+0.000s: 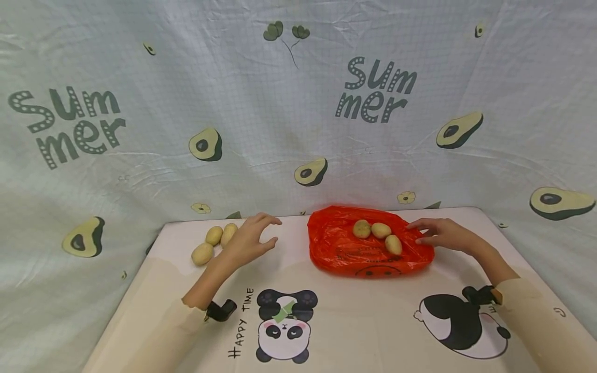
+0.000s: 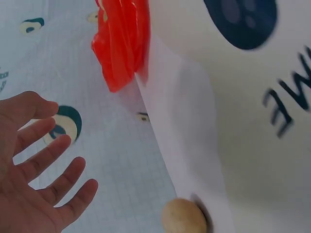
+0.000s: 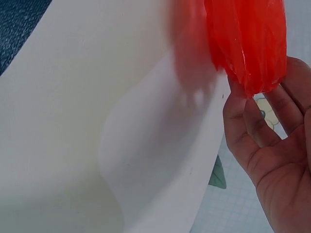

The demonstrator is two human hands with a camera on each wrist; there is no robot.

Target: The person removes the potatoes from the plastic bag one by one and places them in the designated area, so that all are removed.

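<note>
A red plastic bag (image 1: 331, 243) lies spread toward the back of the table, with three potatoes (image 1: 393, 244) on top. My right hand (image 1: 448, 235) pinches the bag's right edge. In the right wrist view the thumb and fingers (image 3: 238, 116) meet around the lower end of the red plastic. My left hand (image 1: 249, 239) is held between the bag and another three potatoes (image 1: 202, 254) at the back left. Its fingers are spread and slightly bent with nothing in them, as the left wrist view shows. One potato (image 2: 183, 217) appears low in that view.
A pale cloth printed with avocados and lettering (image 1: 252, 103) hangs behind the table. The white table cover (image 1: 364, 326) carries printed panda drawings (image 1: 284, 336) in front of the bag. Each wrist wears a dark camera mount (image 1: 221, 310).
</note>
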